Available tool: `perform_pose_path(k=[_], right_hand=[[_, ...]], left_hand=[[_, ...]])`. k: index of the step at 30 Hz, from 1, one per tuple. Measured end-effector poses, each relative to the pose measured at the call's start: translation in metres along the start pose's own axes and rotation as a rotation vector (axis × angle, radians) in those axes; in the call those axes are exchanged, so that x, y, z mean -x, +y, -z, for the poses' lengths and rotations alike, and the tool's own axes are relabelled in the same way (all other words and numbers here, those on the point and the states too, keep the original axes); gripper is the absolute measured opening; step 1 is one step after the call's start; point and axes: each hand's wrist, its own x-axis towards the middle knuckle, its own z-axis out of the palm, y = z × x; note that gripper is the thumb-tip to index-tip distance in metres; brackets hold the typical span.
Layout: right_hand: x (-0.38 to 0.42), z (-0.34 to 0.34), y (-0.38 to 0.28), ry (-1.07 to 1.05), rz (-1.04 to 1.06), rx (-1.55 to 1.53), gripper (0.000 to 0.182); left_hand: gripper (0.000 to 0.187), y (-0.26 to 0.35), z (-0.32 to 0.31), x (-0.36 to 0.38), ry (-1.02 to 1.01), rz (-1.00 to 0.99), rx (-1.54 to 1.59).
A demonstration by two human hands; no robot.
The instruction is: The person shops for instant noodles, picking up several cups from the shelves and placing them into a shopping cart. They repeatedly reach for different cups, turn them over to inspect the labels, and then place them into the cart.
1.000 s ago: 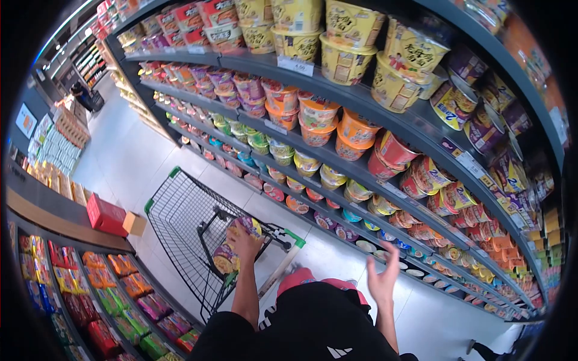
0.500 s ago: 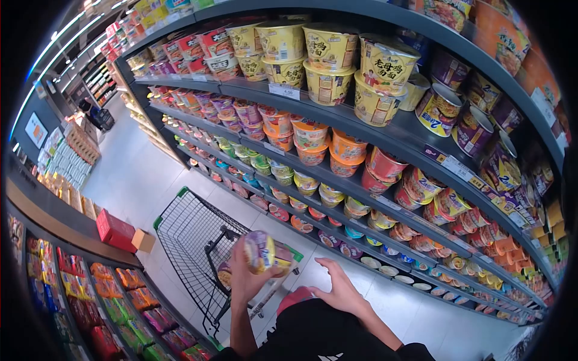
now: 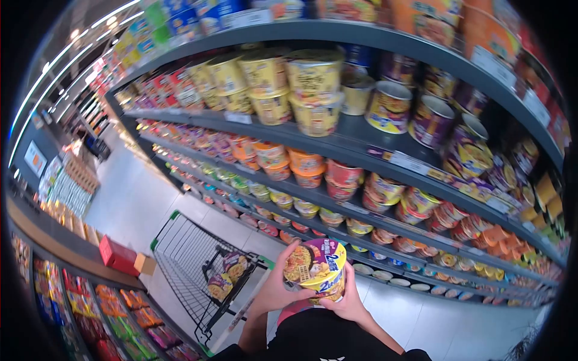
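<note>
A purple and yellow instant noodle cup (image 3: 322,265) is held in front of my body, its printed lid tilted up toward me. My left hand (image 3: 278,286) grips it from the left side, thumb along the lower edge. On the right side, my right hand (image 3: 351,299) wraps round the cup's wall. Left of my hands stands a black wire shopping cart (image 3: 180,253) with green corners. Noodle cups (image 3: 226,277) in similar purple and yellow colours sit in the cart.
Tall grey shelves (image 3: 355,141) full of stacked noodle cups curve along the right. Yellow cups (image 3: 316,84) fill much of the upper shelf. Packets (image 3: 105,307) line a low shelf at lower left, near a red box (image 3: 118,253). Pale floor tiles (image 3: 129,186) run down the aisle.
The noodle cup has moved from over the cart, in my left hand, to in front of me. My right hand, open before, now holds it too. The view has shifted right.
</note>
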Motion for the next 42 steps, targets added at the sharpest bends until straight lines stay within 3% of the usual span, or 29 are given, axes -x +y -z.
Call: perform_pose_path(k=[5, 6, 10, 16, 18, 23, 27, 30, 34, 42], right_hand=[[0.013, 0.042, -0.020, 0.130, 0.016, 0.105, 0.120], [0.016, 0.049, -0.024, 0.159, 0.005, 0.106, 0.120], [0.035, 0.081, -0.031, 0.278, 0.016, 0.142, 0.110], [0.079, 0.125, -0.022, 0.425, -0.108, 0.245, 0.096], [0.095, 0.138, -0.014, 0.461, -0.121, 0.239, 0.093], [0.126, 0.167, -0.013, 0.512, -0.184, 0.249, 0.086], [0.153, 0.193, -0.004, 0.562, -0.219, 0.231, 0.087], [0.172, 0.215, -0.003, 0.574, -0.252, 0.218, 0.083], [0.188, 0.248, 0.000, 0.548, -0.347, 0.204, 0.079], [0.179, 0.297, 0.000, 0.459, -0.351, 0.369, 0.070]], left_hand=[[0.112, 0.006, -0.043, -0.039, 0.024, -0.048, 0.201], [0.111, 0.008, -0.045, -0.052, 0.040, -0.157, 0.092], [0.110, 0.053, -0.059, -0.099, 0.085, -0.360, 0.170], [0.104, 0.123, -0.104, -0.186, 0.153, -0.692, -0.022], [0.098, 0.138, -0.128, -0.214, 0.192, -0.646, 0.029], [0.092, 0.135, -0.167, -0.288, 0.378, -0.848, -0.392], [0.092, 0.133, -0.197, -0.310, 0.389, -0.713, -0.371], [0.093, 0.133, -0.208, -0.321, 0.433, -0.756, -0.412], [0.089, 0.131, -0.219, -0.320, 0.436, -0.687, -0.662], [0.105, 0.126, -0.221, -0.317, 0.346, -0.598, -0.611]])
